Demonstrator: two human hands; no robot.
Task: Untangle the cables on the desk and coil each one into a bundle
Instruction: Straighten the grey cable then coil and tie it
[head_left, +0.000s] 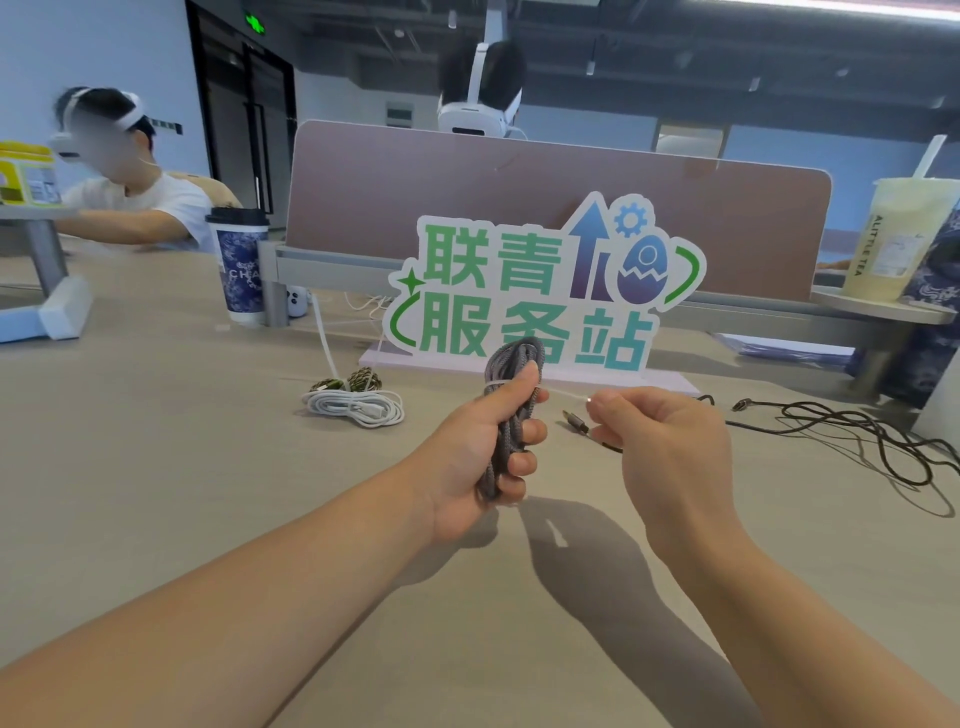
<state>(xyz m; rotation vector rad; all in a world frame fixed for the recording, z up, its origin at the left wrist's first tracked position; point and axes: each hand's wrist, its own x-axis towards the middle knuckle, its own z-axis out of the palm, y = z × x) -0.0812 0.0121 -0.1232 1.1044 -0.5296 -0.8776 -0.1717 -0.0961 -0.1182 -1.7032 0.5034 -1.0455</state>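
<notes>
My left hand (480, 457) grips a grey braided cable bundle (511, 374), held upright above the desk (182, 467). A thin white tie (563, 392) wraps the bundle under my thumb and runs right to my right hand (670, 452), which pinches its end. A coiled white cable (358, 408) lies on the desk to the left, with a green braided bundle (358, 379) just behind it. A loose black cable (857, 436) sprawls at the right, one of its plugs (574, 421) lying near my right fingers.
A white sign with green characters (530, 296) stands behind my hands, in front of a brown divider (467, 182). A blue patterned cup (240, 265) is at the left, a yellow drink (898, 239) on a shelf at the right. A person sits far left.
</notes>
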